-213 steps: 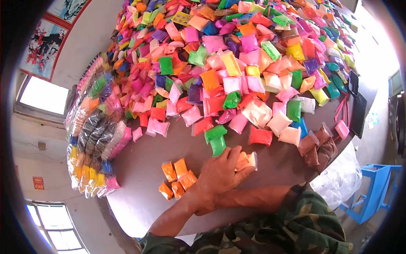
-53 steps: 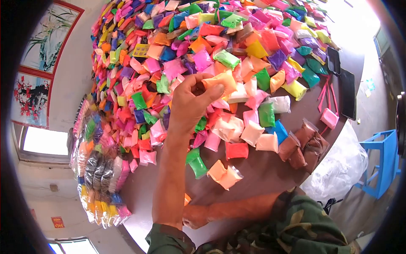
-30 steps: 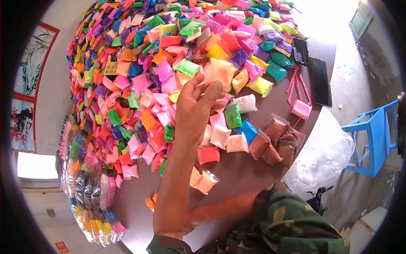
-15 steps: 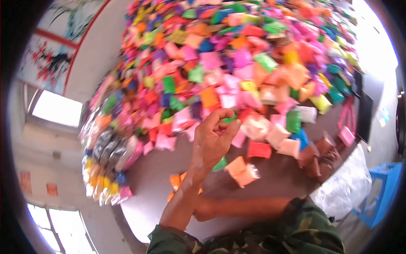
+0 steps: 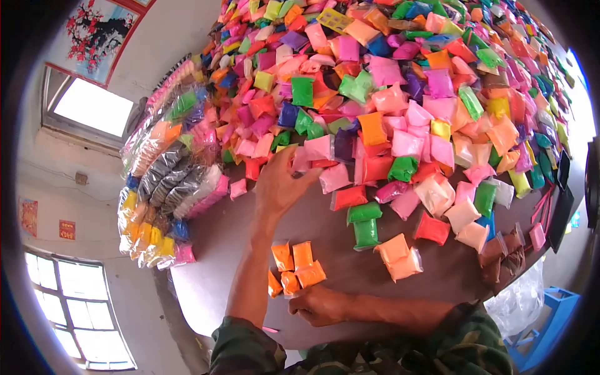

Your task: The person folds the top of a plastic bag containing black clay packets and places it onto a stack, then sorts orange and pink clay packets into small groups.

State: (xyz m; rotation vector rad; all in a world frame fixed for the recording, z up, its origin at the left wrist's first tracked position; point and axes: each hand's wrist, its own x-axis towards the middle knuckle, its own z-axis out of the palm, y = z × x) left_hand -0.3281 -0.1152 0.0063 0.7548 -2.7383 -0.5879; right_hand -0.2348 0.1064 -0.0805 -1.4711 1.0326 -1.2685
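Currently left hand (image 5: 279, 187) is stretched, fingers (image 5: 300, 178) spread, onto a pink packet (image 5: 317, 149) at the pile's edge; right hand (image 5: 320, 306) is rested beside grouped orange packets (image 5: 294, 270), its fingers unclear.

FREE: I've got bare table (image 5: 212, 269) open from the near edge up, between wrapped bundles (image 5: 156, 194) and the left hand (image 5: 281, 184) with its forearm | BLOCKED: packet heap (image 5: 406, 94) walls off the whole far side, no gaps | RIGHT: orange packets (image 5: 295, 267), green packets (image 5: 364, 225), peach packets (image 5: 400, 257) lie apart, narrow brown lanes between them
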